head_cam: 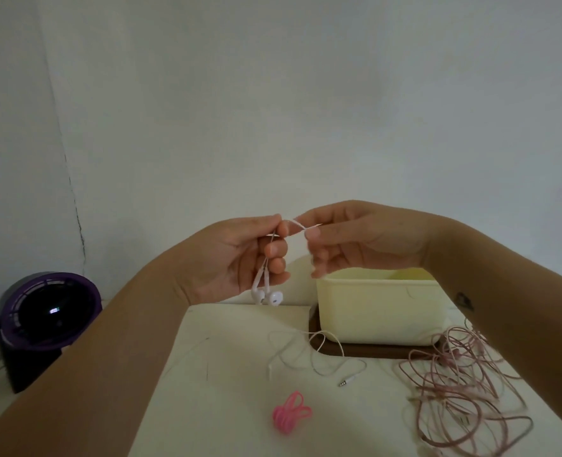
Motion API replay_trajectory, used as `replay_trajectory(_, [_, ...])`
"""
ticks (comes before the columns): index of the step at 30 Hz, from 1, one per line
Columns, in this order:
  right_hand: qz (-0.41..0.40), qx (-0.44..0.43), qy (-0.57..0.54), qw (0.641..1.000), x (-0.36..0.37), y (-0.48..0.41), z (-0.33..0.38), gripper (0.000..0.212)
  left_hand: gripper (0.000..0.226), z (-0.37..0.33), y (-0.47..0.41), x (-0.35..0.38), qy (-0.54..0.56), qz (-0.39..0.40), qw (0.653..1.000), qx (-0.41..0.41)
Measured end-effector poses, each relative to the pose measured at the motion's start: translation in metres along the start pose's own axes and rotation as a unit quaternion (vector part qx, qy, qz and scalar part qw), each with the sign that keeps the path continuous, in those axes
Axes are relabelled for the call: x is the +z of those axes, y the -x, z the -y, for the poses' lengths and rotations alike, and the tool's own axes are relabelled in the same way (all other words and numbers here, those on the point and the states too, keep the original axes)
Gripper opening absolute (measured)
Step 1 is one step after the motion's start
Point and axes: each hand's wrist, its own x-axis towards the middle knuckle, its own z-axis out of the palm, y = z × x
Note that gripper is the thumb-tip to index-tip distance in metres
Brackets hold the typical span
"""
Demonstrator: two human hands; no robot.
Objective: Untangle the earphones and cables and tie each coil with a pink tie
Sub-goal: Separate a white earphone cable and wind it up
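Observation:
My left hand (240,255) is raised above the table and pinches the white earphones (268,293); both earbuds hang below its fingers. My right hand (348,239) pinches the same white cable a short way along, so a small span of it bridges the two hands. The rest of the white cable (309,354) lies in loose loops on the table, ending in a jack plug (347,380). A bunch of pink ties (289,413) lies near the front. A tangled heap of pink cables (464,390) covers the table's right side.
A cream plastic box (372,311) stands on a dark brown tray (355,350) behind the cables. A purple and black fan (47,311) sits off the table's left edge. The white table (213,374) ends at a plain wall behind.

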Motion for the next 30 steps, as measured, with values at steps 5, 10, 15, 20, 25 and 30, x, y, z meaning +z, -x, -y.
replay_trajectory(5, [-0.097, -0.031, 0.041, 0.994, -0.004, 0.007, 0.01, 0.021, 0.029, 0.008, 0.008, -0.006, -0.032, 0.045, 0.998, -0.028])
replay_trajectory(10, [-0.162, -0.063, 0.061, 0.983, -0.006, 0.003, 0.012, 0.024, 0.028, 0.019, 0.009, 0.009, -0.002, 0.073, 0.997, -0.034])
replay_trajectory(15, [-0.129, -0.044, 0.063, 0.989, -0.002, 0.001, -0.002, 0.025, 0.031, 0.032, 0.001, 0.023, 0.037, 0.036, 0.999, 0.0])
replay_trajectory(20, [-0.128, -0.033, 0.069, 0.989, -0.004, 0.004, -0.01, 0.025, 0.031, 0.04, 0.0, 0.019, 0.043, 0.033, 0.998, -0.012])
replay_trajectory(25, [-0.177, -0.036, 0.022, 0.983, -0.006, -0.004, -0.027, 0.024, 0.031, 0.041, -0.003, 0.026, 0.099, -0.017, 0.995, 0.017])
replay_trajectory(30, [-0.168, -0.012, -0.071, 0.983, 0.011, -0.016, -0.07, 0.024, 0.032, 0.04, -0.019, 0.017, 0.246, -0.096, 0.961, 0.086])
